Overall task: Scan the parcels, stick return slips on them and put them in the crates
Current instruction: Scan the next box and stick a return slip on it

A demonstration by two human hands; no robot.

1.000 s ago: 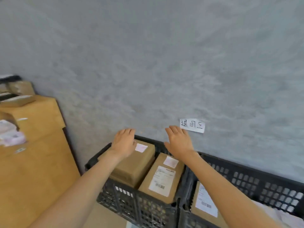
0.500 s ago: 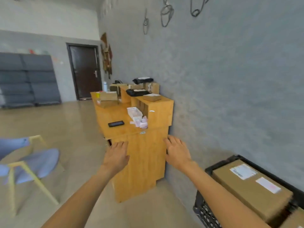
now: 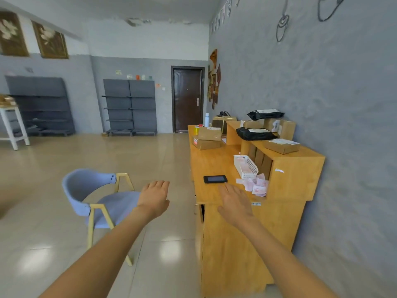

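- Wooden desk [image 3: 214, 162] against grey wall: parcels [image 3: 209, 137] well beyond both hands, so overreaching risks knocking the scanner [image 3: 215, 179].
- Left hand [image 3: 155, 197] and right hand [image 3: 234, 202]: fingers straight, holding nothing.
- Loose return slips [image 3: 258, 186] could scatter.

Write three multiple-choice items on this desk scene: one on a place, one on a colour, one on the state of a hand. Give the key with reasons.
1. Where does the black handheld device lie?
A. on the desk's lower top, left of the white basket
B. on the chair seat
C. on the raised shelf

2. What colour is the chair?
A. red
B. pale blue with yellowish legs
C. black

3. How is the right hand?
A. gripping a parcel
B. pinching a slip
C. open, holding nothing

Key: 1 A, it lies flat on the desk beside the white basket. 2 B, seat and back are pale blue. 3 C, its fingers are straight over the desk edge.
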